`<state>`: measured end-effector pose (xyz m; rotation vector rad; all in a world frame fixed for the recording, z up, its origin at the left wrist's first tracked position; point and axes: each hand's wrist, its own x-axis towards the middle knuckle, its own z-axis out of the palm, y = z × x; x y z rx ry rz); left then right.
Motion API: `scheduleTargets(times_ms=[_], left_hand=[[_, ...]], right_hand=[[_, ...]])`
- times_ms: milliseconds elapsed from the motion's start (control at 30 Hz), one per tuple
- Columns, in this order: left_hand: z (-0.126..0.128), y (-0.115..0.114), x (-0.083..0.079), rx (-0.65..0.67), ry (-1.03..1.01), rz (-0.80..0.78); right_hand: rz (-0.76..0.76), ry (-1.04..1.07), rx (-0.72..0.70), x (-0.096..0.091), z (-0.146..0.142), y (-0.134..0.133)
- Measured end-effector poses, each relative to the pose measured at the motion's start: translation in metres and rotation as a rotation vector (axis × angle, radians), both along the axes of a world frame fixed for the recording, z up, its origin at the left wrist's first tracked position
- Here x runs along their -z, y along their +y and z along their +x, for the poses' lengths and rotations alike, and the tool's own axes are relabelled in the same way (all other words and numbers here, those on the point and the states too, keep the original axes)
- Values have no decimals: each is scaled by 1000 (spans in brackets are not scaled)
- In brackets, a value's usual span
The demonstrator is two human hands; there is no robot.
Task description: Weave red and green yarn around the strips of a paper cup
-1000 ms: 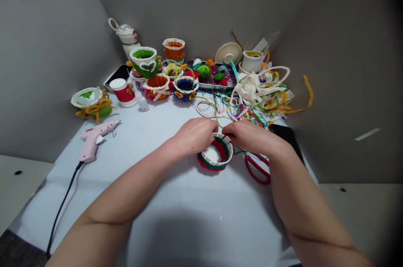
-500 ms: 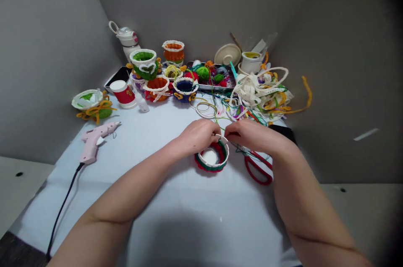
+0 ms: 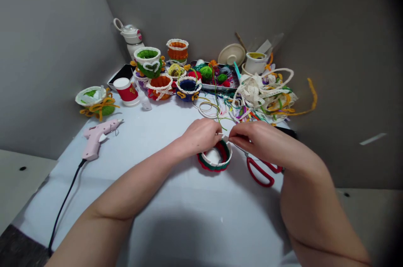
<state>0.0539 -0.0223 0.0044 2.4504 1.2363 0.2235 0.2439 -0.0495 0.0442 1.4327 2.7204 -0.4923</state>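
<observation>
A small cup [image 3: 215, 158] wrapped in red and green yarn with a white rim sits on the light table [image 3: 176, 216] in front of me. My left hand [image 3: 201, 134] curls over its far left rim with fingers pinched. My right hand [image 3: 252, 137] is closed in a pinch at the far right rim, fingertips almost meeting the left ones. A thin green thread [image 3: 216, 103] runs from between my fingers back toward the pile of yarn.
Red-handled scissors [image 3: 261, 170] lie just right of the cup, partly under my right wrist. A pink glue gun [image 3: 97, 134] with a black cord lies at left. Several yarn-wrapped cups [image 3: 160, 84], a tray of yarn balls [image 3: 210, 74] and a ribbon tangle [image 3: 267, 92] crowd the back.
Both hands stay pinched at the cup's far rim. The cup and the hands have shifted slightly, and my head has moved a little, shifting the whole scene rightward in view.
</observation>
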Motion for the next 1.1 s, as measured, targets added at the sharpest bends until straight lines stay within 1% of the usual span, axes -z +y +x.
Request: scheduleTargets(times_ms=[133, 233, 400, 533, 700, 833, 933, 1033, 1100], left_hand=[[0, 0, -2, -7, 26, 8], [-1, 0, -3, -5, 28, -5], [-2, 1, -3, -9, -5, -39], [-3, 2, 0, -7, -16, -46], [-4, 3, 0, -4, -13, -54], [-4, 3, 1, 0, -26, -48], [-4, 4, 2, 14, -27, -51], [-5, 5, 2, 44, -19, -59], [-5, 5, 2, 67, -13, -46]], right_hand=[[0, -7, -18, -1, -13, -3], [-25, -23, -50, -2, -14, -6], [-51, 38, -104, 1, 3, -5], [-66, 77, -79, 1, 15, -1], [-105, 69, -70, -2, 19, 1], [-124, 29, -64, -1, 20, 3], [-140, -49, -59, 7, 15, 9], [-164, -175, -16, 17, 5, 14], [-178, -218, 6, 21, 0, 16]])
